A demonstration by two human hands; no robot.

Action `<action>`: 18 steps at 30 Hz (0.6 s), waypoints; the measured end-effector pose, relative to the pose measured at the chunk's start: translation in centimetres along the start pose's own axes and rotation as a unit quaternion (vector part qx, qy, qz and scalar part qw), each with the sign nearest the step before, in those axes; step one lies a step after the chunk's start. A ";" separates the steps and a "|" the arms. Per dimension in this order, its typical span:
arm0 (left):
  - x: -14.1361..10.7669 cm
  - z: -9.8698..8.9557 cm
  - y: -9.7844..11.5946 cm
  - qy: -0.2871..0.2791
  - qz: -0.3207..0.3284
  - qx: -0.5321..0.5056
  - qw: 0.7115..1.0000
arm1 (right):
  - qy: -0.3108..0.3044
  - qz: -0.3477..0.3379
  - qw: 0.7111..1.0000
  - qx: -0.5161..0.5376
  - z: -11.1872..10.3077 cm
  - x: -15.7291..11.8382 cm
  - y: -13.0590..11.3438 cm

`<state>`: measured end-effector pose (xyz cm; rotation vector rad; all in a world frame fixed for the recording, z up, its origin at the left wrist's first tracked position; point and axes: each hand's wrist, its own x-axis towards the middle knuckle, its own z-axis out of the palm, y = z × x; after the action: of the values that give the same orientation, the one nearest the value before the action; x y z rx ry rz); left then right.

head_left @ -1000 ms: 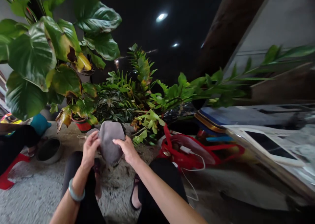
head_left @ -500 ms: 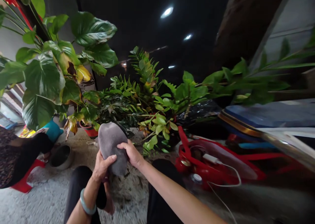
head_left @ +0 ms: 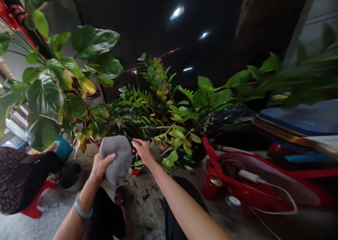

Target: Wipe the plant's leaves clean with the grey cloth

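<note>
Leafy plants [head_left: 148, 106] crowd ahead; left hand [head_left: 100, 168] presses grey cloth [head_left: 117, 159], fingers together; right hand [head_left: 142, 150] spreads fingers beside.

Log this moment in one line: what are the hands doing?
left hand: holds grey soft object; right hand: open, beside it; near: leafy plants

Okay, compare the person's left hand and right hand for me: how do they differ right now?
The bare left hand clasps the rounded grey fabric-like object from below, while the bare right hand only reaches its edge with extended fingers. The left wrist wears a pale green bangle; the right wrist looks bare. Both hands are ungloved.
</note>
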<state>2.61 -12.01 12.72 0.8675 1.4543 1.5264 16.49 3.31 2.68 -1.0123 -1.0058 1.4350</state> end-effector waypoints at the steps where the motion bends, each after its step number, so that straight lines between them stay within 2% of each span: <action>1: 0.6 0.8 1.8 0.005 0.026 -0.007 1.000 | -0.025 0.011 0.999 0.027 0.0 0.0 0.4; 4: 2.9 3.2 6.4 0.019 0.124 -0.033 0.992 | -0.060 0.009 0.995 0.079 -0.1 -0.5 1.1; 6: 4.3 4.5 7.4 0.014 0.147 -0.043 0.988 | -0.061 0.011 0.994 0.094 -0.4 -0.7 1.2; 7: 4.8 4.8 7.0 0.008 0.135 -0.044 0.990 | -0.063 0.017 0.993 0.095 -0.6 -0.9 1.2; 9: 5.0 4.9 4.5 -0.015 0.069 -0.032 0.997 | -0.068 0.032 0.993 0.093 -1.2 -1.0 1.1; 12: 3.4 3.5 -1.0 -0.069 -0.066 0.020 0.995 | -0.076 0.045 0.992 0.095 -2.3 -1.2 0.8; 14: 2.0 2.1 -3.1 -0.096 -0.118 0.049 0.987 | -0.075 0.049 0.991 0.102 -2.9 -1.3 0.6; 16: 1.3 1.1 -2.5 -0.106 -0.120 0.044 0.986 | -0.071 0.053 0.991 0.104 -3.4 -1.3 0.5; 18: 1.9 1.0 0.5 -0.082 -0.067 0.012 0.994 | -0.069 0.051 0.990 0.108 -3.6 -1.3 0.5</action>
<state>2.72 -9.84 13.16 0.8706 1.3854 1.3091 19.91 2.14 1.28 -0.8243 -0.8845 1.6785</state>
